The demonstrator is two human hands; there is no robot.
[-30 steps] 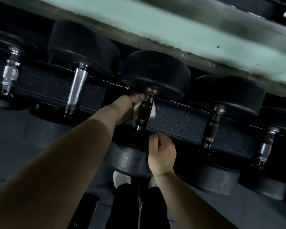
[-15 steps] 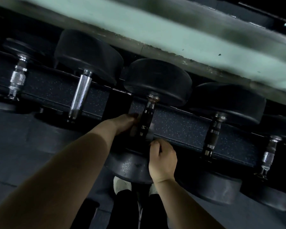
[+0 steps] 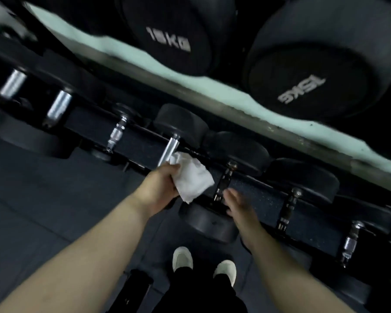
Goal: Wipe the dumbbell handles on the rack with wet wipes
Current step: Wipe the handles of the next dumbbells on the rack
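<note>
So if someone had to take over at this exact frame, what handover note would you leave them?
Left hand: holding the white wet wipe, close to the shiny chrome handle.
Right hand: open and empty, beside the dark handle, touching nothing clearly.
Done: can't be judged from this frame alone.
Left: the chrome handle next, then the remaining handles along the lower rack.

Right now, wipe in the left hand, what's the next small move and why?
Probably wrap the wipe around the bright handle just above it and rub. The left hand grips the wipe off any bar, its top corner beside that handle; the right hand hangs open by the darker handle.
</note>
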